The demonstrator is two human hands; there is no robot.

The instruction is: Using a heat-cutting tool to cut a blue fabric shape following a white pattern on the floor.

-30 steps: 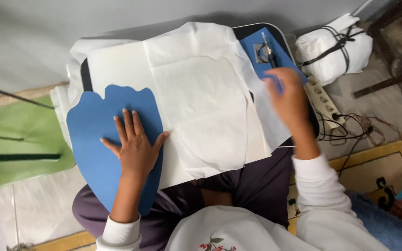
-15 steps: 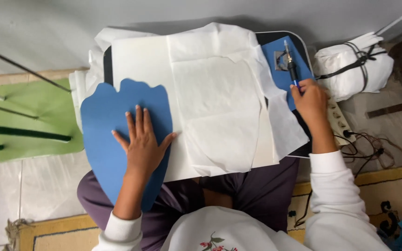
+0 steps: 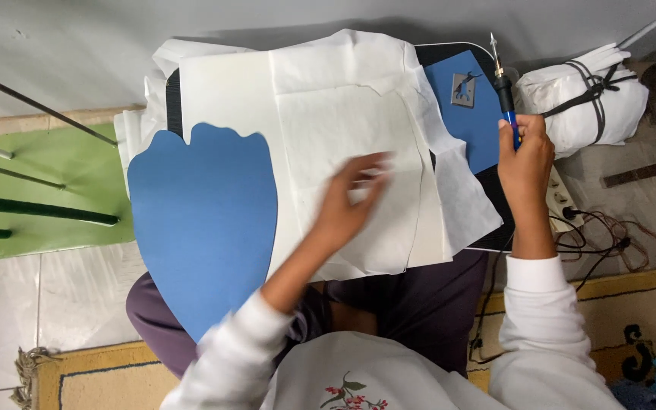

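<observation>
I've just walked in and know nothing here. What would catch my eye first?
Probably the big blue cut-out sheet on the left of the lap board, beside layers of white paper. The right hand holds a soldering iron upright near a smaller blue sheet, while the left hand shows blurred over the white paper.

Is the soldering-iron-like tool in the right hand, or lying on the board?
In hand: the right hand grips the blue-handled tool, its metal tip pointing away from the person, beside the small blue sheet.

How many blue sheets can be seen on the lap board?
2. A large blue sheet lies at the left, and a smaller blue sheet at the top right. More may be hidden under the white paper.
</observation>
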